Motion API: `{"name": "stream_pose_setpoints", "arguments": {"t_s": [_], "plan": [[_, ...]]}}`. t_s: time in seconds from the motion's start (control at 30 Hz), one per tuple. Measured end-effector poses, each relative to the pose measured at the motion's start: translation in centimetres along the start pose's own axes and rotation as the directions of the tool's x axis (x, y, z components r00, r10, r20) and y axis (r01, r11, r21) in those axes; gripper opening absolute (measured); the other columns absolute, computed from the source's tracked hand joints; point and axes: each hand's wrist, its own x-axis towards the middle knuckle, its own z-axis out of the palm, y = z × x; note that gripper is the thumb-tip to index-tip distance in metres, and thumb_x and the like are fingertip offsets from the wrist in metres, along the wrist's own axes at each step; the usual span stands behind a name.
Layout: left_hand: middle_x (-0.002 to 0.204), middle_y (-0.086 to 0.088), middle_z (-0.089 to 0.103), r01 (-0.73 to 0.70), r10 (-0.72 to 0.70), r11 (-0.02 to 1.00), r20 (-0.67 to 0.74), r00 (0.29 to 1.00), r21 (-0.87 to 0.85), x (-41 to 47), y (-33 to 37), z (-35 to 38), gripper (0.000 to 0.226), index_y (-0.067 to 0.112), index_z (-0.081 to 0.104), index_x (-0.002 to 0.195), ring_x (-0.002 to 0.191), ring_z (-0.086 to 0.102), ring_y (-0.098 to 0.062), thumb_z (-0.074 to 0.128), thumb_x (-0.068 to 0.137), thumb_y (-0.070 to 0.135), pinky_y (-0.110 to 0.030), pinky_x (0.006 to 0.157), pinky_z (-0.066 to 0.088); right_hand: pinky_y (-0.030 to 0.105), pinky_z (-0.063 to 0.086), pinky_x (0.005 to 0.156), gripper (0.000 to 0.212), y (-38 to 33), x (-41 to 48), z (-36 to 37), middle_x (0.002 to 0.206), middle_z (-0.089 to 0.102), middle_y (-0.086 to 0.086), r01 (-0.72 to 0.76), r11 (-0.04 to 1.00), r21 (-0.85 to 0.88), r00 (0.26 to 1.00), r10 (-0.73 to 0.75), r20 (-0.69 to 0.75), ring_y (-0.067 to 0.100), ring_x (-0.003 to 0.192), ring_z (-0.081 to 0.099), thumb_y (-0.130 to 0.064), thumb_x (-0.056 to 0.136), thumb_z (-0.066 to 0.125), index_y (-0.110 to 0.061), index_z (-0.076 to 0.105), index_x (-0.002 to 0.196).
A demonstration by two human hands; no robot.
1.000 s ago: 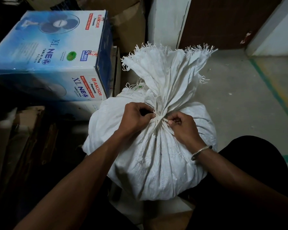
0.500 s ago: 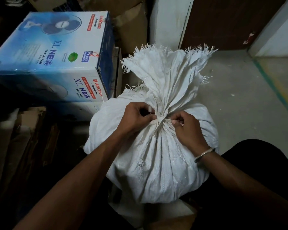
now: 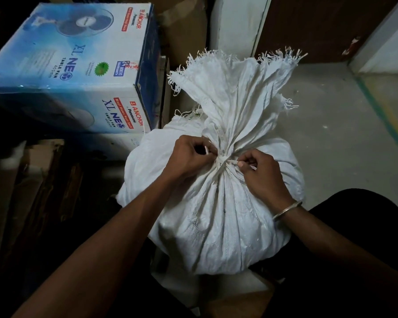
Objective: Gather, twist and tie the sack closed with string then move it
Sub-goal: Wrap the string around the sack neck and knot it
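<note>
A full white woven sack [image 3: 216,216] stands in the middle of the view, its top gathered into a narrow neck with the frayed mouth fanning out above. A pale string [image 3: 223,161] is wound around that neck. My left hand [image 3: 190,157] pinches one end of the string on the neck's left side. My right hand [image 3: 263,174], with a metal bangle at the wrist, pinches the other end on the right side. Both ends run taut from the neck to my fingers.
A blue and white table fan box [image 3: 74,72] sits close to the sack's left, with brown cartons [image 3: 186,26] behind it. Dark cardboard [image 3: 32,180] lies at lower left. Grey floor [image 3: 345,138] with a green and yellow stripe opens to the right. A wall and dark door stand behind.
My right hand has drawn slightly out to the right, pulling its string end tighter. The left hand stays at the neck. The sack has not moved.
</note>
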Motion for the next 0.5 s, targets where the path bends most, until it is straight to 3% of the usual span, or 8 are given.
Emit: {"name": "stream_pose_setpoints", "arguments": {"t_s": [0.07, 0.23, 0.37, 0.5], "plan": [[0.085, -0.004, 0.079, 0.01, -0.01, 1.0, 0.0, 1.0, -0.028, -0.4, 0.0, 0.0, 0.011, 0.005, 0.082, 0.086, 0.072, 0.07, -0.01, 0.08, 0.08, -0.004, -0.025, 0.071, 0.057, 0.039, 0.055, 0.083, 0.01, -0.2, -0.2, 0.1, 0.086, 0.071, -0.006, -0.005, 1.0, -0.009, 1.0, 0.005, -0.009, 0.015, 0.087, 0.066, -0.012, 0.087, 0.07, -0.021, 0.068, 0.084], [0.09, -0.005, 0.081, 0.071, -0.073, 0.995, -0.025, 0.997, -0.075, -1.1, 0.6, 0.0, 0.015, 0.005, 0.083, 0.091, 0.084, 0.078, -0.013, 0.089, 0.077, 0.003, -0.03, 0.087, 0.062, 0.041, 0.053, 0.083, 0.007, -0.7, -0.4, 0.1, 0.085, 0.07, -0.007, -0.04, 0.999, -0.028, 0.994, 0.037, -0.102, 0.017, 0.087, 0.065, -0.011, 0.087, 0.07, -0.017, 0.068, 0.084], [0.083, -0.001, 0.08, 0.093, -0.098, 0.994, -0.084, 0.992, -0.063, -2.1, 2.0, 0.3, 0.013, 0.011, 0.082, 0.082, 0.079, 0.078, -0.012, 0.091, 0.073, 0.007, -0.027, 0.077, 0.061, 0.041, 0.052, 0.081, 0.006, -1.0, -0.4, -0.2, 0.084, 0.07, -0.005, -0.035, 0.998, -0.046, 0.993, 0.03, -0.115, 0.018, 0.086, 0.065, -0.009, 0.087, 0.07, -0.014, 0.067, 0.085], [0.071, 0.005, 0.074, 0.018, 0.019, 0.988, -0.233, 0.972, 0.152, -2.9, 3.8, 1.2, 0.007, 0.02, 0.077, 0.068, 0.062, 0.066, -0.007, 0.083, 0.072, 0.022, -0.034, 0.064, 0.059, 0.042, 0.053, 0.081, 0.004, -1.4, -0.7, -0.3, 0.086, 0.07, -0.004, 0.0, 0.996, -0.085, 0.992, -0.011, -0.126, 0.018, 0.087, 0.065, -0.013, 0.086, 0.07, -0.016, 0.068, 0.086]]}}
